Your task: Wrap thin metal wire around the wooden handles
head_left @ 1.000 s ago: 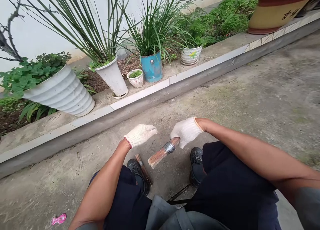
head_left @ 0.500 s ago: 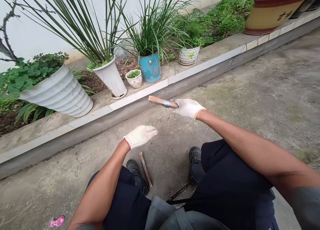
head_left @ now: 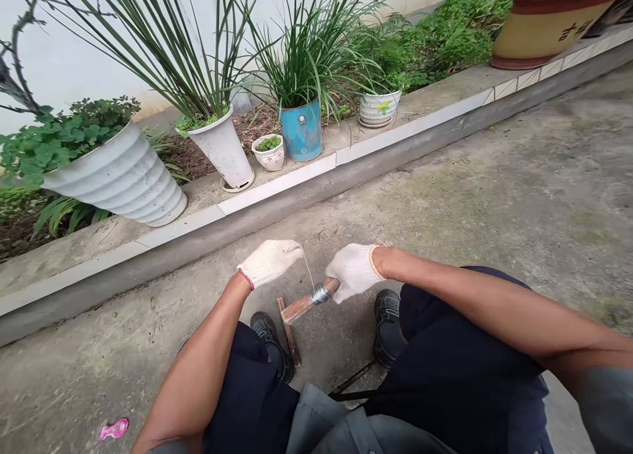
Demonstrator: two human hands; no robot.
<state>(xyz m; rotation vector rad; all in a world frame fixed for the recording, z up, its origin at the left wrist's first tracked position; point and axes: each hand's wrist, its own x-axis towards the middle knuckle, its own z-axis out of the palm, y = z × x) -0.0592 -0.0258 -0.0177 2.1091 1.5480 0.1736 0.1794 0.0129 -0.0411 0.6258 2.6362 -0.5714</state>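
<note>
The fingers of the left hand, in a white knit glove, are pinched narrow on the end of a thin wire. The fingers of the gloved right hand are wrapped round one end of a reddish wooden stick. The stick's free end points toward 8 o'clock, low between the knees. A coil of wire sits on the stick just beside the right glove, and the strand runs up from it toward 11 o'clock to the left fingertips.

Half a second ago the right hand held the stick raised out at 12 o'clock, near the ledge, with the hands well apart. Now it is back down beside the left hand, and the strand between them is short. By that look, a turn of wire has gone onto the coil.

A second stick lies on the concrete floor at 6 o'clock of the hands, beside the left shoe.

On the ledge at 12 o'clock stand the pots:
- a ribbed white pot holds round-leaved greenery;
- a tall white pot and a blue pot hold long grassy blades;
- a small white pot holds low sprouts;
- a patterned white pot has thin blades over it;
- the contents of a large yellow pot at 2 o'clock are mostly cut off.
</note>
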